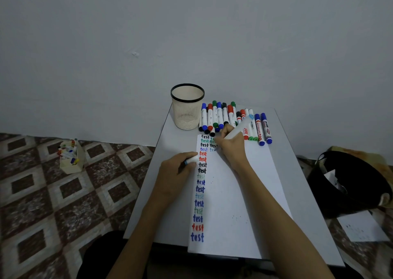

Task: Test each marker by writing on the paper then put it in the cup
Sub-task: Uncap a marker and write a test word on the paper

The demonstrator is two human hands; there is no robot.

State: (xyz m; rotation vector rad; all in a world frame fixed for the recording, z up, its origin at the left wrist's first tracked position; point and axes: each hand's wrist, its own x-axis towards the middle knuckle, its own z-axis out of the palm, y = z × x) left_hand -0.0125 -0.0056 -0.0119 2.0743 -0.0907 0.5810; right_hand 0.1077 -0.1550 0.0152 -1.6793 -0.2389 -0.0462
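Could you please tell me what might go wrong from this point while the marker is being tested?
The right hand writes with the marker while lying over words already on the paper, so ink may smear. The loose markers lie just behind that hand, and a nudge could roll them. The left hand holds the cap, which could be mislaid.

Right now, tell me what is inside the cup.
Only the pale upper inner wall of the cup shows, and no marker sticks up above the rim. Its bottom is hidden behind the near wall. The markers lie beside it.
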